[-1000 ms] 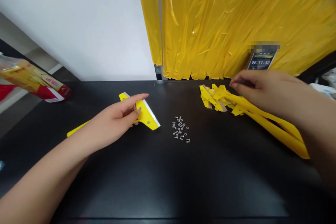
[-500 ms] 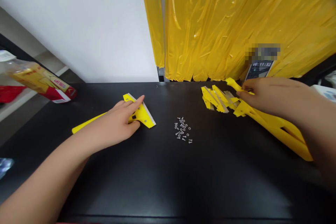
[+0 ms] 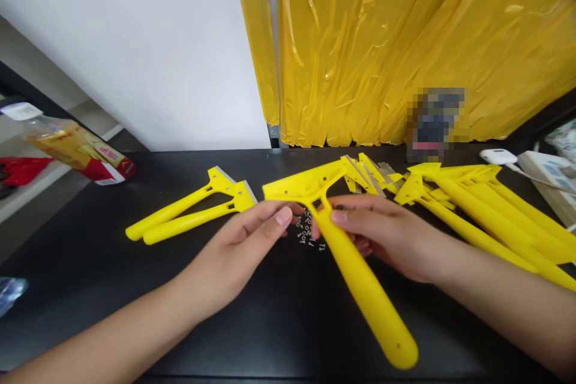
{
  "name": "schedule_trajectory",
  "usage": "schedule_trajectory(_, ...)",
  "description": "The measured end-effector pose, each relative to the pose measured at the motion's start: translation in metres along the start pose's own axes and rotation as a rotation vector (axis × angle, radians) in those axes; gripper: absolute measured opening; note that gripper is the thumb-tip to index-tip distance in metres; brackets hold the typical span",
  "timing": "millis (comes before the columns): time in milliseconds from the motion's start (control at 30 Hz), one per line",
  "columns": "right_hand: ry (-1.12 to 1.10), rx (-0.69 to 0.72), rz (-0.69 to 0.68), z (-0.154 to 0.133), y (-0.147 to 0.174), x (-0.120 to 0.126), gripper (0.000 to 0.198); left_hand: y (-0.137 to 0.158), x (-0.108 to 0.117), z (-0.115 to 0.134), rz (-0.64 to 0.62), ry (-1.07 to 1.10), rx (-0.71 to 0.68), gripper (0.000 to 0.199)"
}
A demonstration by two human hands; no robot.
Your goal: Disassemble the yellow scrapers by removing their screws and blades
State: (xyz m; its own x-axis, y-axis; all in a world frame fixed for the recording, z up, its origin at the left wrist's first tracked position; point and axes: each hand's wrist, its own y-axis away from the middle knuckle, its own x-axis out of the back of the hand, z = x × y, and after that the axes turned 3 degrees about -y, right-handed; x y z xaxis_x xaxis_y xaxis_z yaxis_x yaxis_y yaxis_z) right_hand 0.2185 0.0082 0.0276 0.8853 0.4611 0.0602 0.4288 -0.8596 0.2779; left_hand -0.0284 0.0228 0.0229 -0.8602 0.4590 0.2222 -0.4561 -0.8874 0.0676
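Observation:
My right hand (image 3: pixel 391 228) is closed around the neck of a yellow scraper (image 3: pixel 360 282). The scraper's wide head tilts up to the left and its handle points down toward me; no metal strip shows on its head. My left hand (image 3: pixel 247 237) is beside the head's lower edge, thumb over curled fingers. Its fingertips are partly hidden, so whether they hold anything is unclear. Partly behind both hands lies a heap of small screws and nuts (image 3: pixel 310 240). Two yellow scrapers with metal blades (image 3: pixel 202 204) lie to the left of my left hand.
Several yellow handles (image 3: pixel 486 204) are piled at the right, beside yellow blade-holder pieces and metal blades (image 3: pixel 373 174). A phone-like device (image 3: pixel 434 126) leans at the back. A bottle (image 3: pixel 81 150) stands at the left, and a white charger (image 3: pixel 497 157) lies far right.
My right hand has brought a yellow scraper from the right pile to the middle. My left hand has let go of the bladed scraper at the left and moved right toward it.

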Motion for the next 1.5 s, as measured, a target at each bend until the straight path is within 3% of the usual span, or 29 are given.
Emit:
schedule_trajectory(100,-0.091,0.029,-0.131,-0.001,0.002,-0.016,0.052,0.007,-0.022,0.004,-0.012,0.355,0.139,0.042)
schedule_trajectory(167,-0.079,0.076,-0.226,-0.004,0.003,-0.019,0.037,0.006,-0.028,0.005,-0.007,0.462,0.229,0.040)
schedule_trajectory(233,0.047,0.094,-0.273,-0.008,0.005,-0.014,0.025,0.002,-0.029,0.003,0.023,0.480,0.273,0.037)
schedule_trajectory(300,0.260,0.078,-0.253,-0.010,0.009,-0.004,0.030,-0.004,-0.028,-0.001,0.069,0.459,0.287,0.035)
schedule_trajectory(367,0.564,0.076,-0.100,-0.007,0.011,0.011,0.035,-0.008,-0.027,-0.008,0.094,0.421,0.313,0.038)
schedule_trajectory(433,0.871,0.106,0.153,0.000,0.009,0.028,0.037,-0.008,-0.028,-0.016,0.081,0.380,0.328,0.045)
schedule_trajectory(533,1.112,0.110,0.496,0.012,-0.007,0.053,0.043,-0.005,-0.030,-0.025,-0.021,0.361,0.294,0.051)
schedule_trajectory(633,1.216,0.061,0.640,0.022,-0.029,0.072,0.037,0.000,-0.032,-0.031,-0.136,0.369,0.295,0.052)
schedule_trajectory(800,1.281,-0.069,0.739,0.034,-0.046,0.084,0.039,0.000,-0.030,-0.033,-0.147,0.373,0.309,0.052)
schedule_trajectory(933,1.225,-0.145,0.733,0.038,-0.049,0.088,0.037,-0.002,-0.030,-0.034,-0.150,0.382,0.310,0.051)
schedule_trajectory(1133,1.063,-0.258,0.612,0.036,-0.057,0.106,0.039,0.000,-0.030,-0.036,-0.161,0.364,0.330,0.048)
schedule_trajectory(1400,0.975,-0.154,0.500,0.022,-0.041,0.102,0.028,0.000,-0.031,-0.035,-0.154,0.375,0.293,0.044)
schedule_trajectory(1500,0.943,-0.127,0.330,0.010,-0.026,0.099,0.034,-0.002,-0.030,-0.035,-0.139,0.382,0.261,0.034)
